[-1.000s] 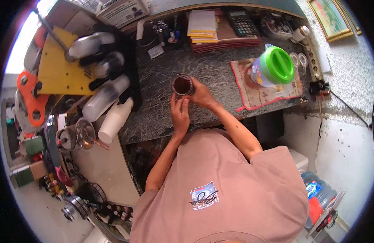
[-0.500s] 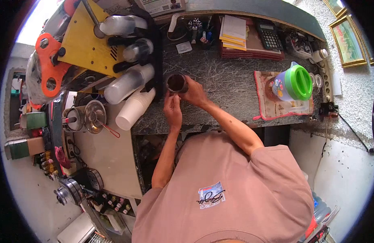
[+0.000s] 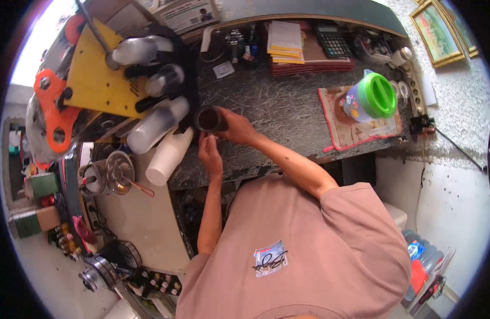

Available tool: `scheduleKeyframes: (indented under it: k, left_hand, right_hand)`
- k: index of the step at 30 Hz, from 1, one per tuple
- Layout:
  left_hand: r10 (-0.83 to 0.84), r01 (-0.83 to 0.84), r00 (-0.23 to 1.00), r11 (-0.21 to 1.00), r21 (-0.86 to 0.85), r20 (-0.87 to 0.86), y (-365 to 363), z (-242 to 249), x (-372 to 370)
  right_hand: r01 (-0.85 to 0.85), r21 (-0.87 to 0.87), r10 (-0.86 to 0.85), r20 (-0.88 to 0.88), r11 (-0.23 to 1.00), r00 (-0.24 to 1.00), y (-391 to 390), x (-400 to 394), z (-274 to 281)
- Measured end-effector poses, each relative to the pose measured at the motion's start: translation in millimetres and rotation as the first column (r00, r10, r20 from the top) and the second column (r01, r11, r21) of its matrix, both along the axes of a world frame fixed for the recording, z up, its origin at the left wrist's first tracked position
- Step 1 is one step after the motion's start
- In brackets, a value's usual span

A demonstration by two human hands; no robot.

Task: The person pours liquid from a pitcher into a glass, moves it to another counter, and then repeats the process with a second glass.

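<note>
A dark cup (image 3: 208,119) with a round rim is held over the left part of the worn dark counter (image 3: 277,103). Its inside looks dark, and I cannot make out what it contains. My right hand (image 3: 237,128) is wrapped around the cup's right side. Just below the cup, my left hand (image 3: 210,154) is closed, thumb and fingertips pinched together at its near side. Whatever lies between those fingertips is too small to name. A stack of white paper cups (image 3: 169,158) lies left of my left hand, with stacked clear plastic cups (image 3: 159,125) above it.
A green-lidded pitcher (image 3: 369,98) stands on a red-edged cloth (image 3: 338,139) at right. Folders with papers (image 3: 285,48) and a calculator (image 3: 333,41) lie at the back. Left are a yellow metal panel (image 3: 99,80) and a metal pot (image 3: 119,167) beside a pale side surface (image 3: 141,218).
The view has turned slightly, so the counter and its objects sit further left. Both hands stay at the cup, with nearly the same grip.
</note>
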State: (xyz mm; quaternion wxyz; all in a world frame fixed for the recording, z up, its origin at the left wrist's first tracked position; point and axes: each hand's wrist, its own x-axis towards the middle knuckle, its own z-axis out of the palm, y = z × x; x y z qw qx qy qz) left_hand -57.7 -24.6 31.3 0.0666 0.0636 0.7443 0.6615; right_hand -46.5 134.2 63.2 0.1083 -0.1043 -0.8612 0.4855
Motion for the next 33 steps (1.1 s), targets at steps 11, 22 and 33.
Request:
scheduleKeyframes:
  k: [11, 22, 33]
  left_hand:
    - [0.127, -0.15, 0.968, 0.984, 0.094, 0.215, -2, 1, 54]
    - [-0.354, 0.385, 0.894, 0.92, -0.067, 0.276, 49, -7, 82]
    - [-0.479, 0.501, 0.86, 0.857, -0.118, 0.176, 88, 2, 103]
  right_hand:
    - [0.597, 0.318, -0.354, -0.57, 0.737, 0.741, 131, 196, 127]
    - [0.779, 0.604, -0.908, -0.213, 0.168, 0.361, 433, 286, 64]
    - [0.713, 0.663, -0.906, -0.125, 0.228, 0.405, 447, 274, 53]
